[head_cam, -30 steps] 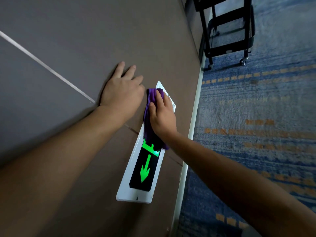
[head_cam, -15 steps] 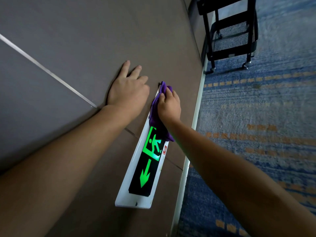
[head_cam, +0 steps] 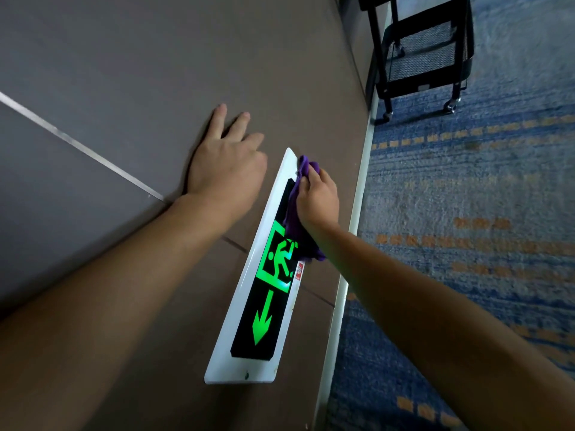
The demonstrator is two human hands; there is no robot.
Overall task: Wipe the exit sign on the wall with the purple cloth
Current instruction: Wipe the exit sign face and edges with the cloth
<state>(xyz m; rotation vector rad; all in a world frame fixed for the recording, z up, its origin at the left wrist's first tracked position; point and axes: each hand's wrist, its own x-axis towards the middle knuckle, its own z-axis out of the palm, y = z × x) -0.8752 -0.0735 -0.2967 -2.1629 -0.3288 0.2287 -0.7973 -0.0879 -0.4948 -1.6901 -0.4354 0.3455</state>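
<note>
The exit sign (head_cam: pixel 264 309) is a long white-framed panel low on the brown wall, with a black face, a lit green running figure and a green arrow. My right hand (head_cam: pixel 317 202) presses the purple cloth (head_cam: pixel 295 225) against the sign's far end, covering that part of the black face. The cloth bunches above my fingers and hangs below my wrist. My left hand (head_cam: pixel 227 169) lies flat on the wall just left of the sign, fingers spread, holding nothing.
A white skirting strip (head_cam: pixel 351 244) runs along the wall's base beside blue patterned carpet (head_cam: pixel 466 213). A black wheeled cart (head_cam: pixel 423 54) stands on the carpet by the wall, beyond the sign. A thin metal seam (head_cam: pixel 77 144) crosses the wall.
My right hand has slid the cloth along the sign toward its far end, uncovering the green running figure. My left hand has stayed on the wall.
</note>
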